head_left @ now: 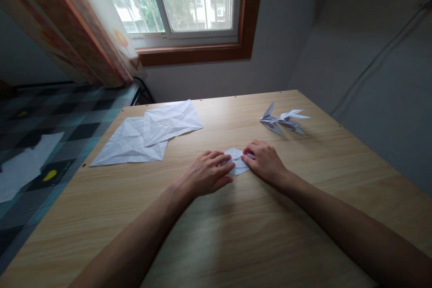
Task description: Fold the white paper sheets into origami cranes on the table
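A small folded sheet of white paper (239, 170) lies flat on the wooden table between my hands, creased into a many-sided shape. My left hand (211, 172) rests over its left side with the fingers stretched out and the thumb apart, covering that edge. On the right side, my right hand (265, 159) has its fingers curled and closed on the paper's edge. What lies beneath the fingertips is hidden.
Two creased paper sheets (173, 121) overlap at the table's back left. Several-pointed folded paper pieces (285, 121) stand at the back right. Left of the table (209, 243), a checked cloth (81, 119) carries more white paper (30, 166). A window is behind.
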A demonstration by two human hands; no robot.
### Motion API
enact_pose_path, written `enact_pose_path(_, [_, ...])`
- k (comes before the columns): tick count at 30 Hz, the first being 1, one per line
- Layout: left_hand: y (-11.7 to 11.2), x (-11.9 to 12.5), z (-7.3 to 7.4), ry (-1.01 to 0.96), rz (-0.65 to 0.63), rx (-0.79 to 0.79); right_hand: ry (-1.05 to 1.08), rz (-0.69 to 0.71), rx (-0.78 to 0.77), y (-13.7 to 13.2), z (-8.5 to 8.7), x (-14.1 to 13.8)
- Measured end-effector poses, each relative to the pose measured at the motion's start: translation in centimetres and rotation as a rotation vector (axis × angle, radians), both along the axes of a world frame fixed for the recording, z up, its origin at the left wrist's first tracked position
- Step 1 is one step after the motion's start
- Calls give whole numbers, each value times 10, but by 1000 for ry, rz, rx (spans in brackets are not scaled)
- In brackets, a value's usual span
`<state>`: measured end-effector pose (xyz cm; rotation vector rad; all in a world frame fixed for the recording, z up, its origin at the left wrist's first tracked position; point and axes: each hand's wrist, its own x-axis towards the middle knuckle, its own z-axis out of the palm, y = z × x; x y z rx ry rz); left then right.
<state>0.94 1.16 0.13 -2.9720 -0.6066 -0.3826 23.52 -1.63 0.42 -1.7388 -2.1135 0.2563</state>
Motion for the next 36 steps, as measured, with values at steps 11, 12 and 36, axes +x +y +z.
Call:
enact_pose_path(11, [-6,7,1,-60,-61,42,176,-23,-285,3,12,3])
enact_pose_path(12, [-7,6,1,-73,-58,35,213,-21,-294,3,13,4])
enact_pose_path(36, [-4,3,-4,-210,37,105,-149,641,490,-11,-12,5])
